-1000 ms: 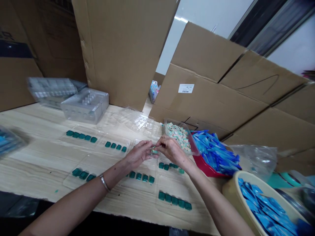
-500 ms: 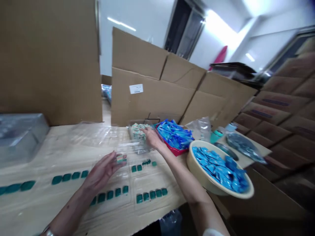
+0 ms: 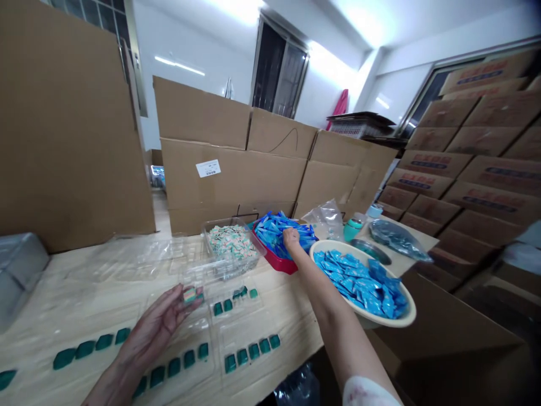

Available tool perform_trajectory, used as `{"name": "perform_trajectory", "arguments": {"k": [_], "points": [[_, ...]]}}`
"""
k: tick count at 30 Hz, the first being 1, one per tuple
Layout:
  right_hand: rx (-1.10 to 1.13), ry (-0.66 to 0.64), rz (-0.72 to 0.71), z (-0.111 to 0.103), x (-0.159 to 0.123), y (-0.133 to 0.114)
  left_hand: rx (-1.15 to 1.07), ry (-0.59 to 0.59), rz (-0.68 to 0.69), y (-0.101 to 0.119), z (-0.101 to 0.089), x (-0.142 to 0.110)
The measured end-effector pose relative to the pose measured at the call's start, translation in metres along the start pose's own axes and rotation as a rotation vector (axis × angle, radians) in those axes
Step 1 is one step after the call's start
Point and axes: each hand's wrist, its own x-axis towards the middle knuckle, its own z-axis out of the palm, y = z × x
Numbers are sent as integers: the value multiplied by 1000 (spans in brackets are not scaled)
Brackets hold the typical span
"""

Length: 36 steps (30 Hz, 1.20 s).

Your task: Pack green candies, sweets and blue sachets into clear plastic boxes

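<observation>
My left hand (image 3: 158, 321) is above the table, with thumb and fingers closed on a small pale block with green and orange bands (image 3: 191, 295). Beneath and around it lie clear plastic trays (image 3: 247, 318) with rows of dark green square pieces (image 3: 254, 351). My right hand (image 3: 291, 238) reaches into a red basket (image 3: 279, 263) full of long blue packets (image 3: 270, 231). Its fingers are curled among the packets, and their tips are hidden. Left of that basket, a clear plastic box (image 3: 211, 248) holds many small pale-green and orange pieces (image 3: 231, 241).
To the right stands a cream basin (image 3: 408, 321) of blue sachets (image 3: 359, 282). Behind it are a teal jar (image 3: 352, 228) and a clear bag (image 3: 327, 220). Cardboard panels (image 3: 232, 186) line the table's back. Stacked cartons (image 3: 486, 180) rise at right.
My right hand has moved right, from the clear box of small pieces to the blue packets in the red basket. My left hand still holds the small block. The view has turned rightward.
</observation>
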Motion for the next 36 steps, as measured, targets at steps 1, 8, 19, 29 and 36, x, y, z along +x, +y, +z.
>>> {"name": "perform_trajectory", "arguments": {"k": [1,8,19,29,36], "points": [[20,8,2,4,0,0,1,-3,4,0,-1,1],[213,211,-66,2,-20,-2,-23,-105,24,-2,-3,0],[1575,524,-227,-68,-110,-51,-70,-222,65,-6,-4,-1],[1469,320,-407,-41,-145,-121,-17,-160,10,2,1,-8],[490,471,-207,-34,-138,11,116,-116,-28,2,-8,4]]}}
